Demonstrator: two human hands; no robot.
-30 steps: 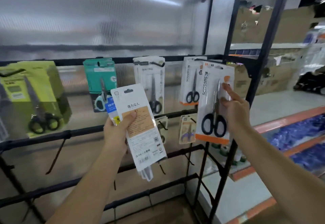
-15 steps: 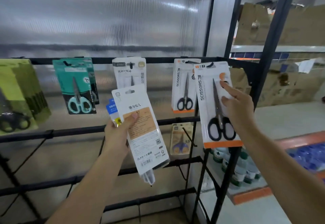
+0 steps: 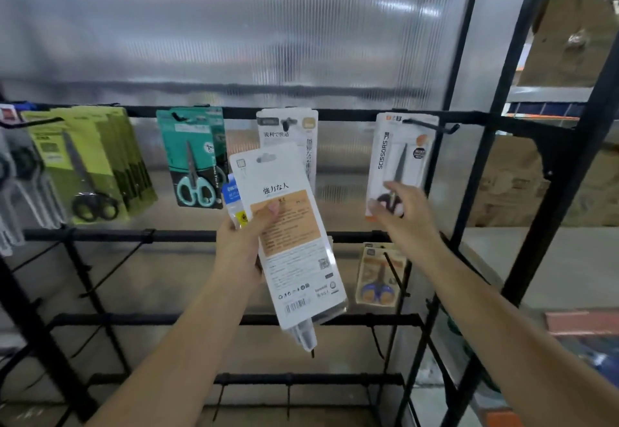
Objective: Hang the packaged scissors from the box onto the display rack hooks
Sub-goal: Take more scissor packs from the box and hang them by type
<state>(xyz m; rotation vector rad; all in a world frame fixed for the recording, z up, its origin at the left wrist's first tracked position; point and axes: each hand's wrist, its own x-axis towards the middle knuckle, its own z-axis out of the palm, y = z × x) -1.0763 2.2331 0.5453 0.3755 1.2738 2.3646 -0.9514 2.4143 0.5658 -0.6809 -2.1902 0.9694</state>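
Left hand [image 3: 243, 245] grips a stack of scissor packs [image 3: 291, 239], thumb across the white card back. Right hand [image 3: 403, 215] — fingers loose, blurred — touches the hung SCISSORS pack [image 3: 392, 155] just above it, on its hook [image 3: 432, 125].

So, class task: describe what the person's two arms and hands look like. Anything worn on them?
Both forearms are bare as far as the frame shows: no sleeves, gloves or watch. The left hand and right hand show no rings or markings, though the right one is motion-blurred.
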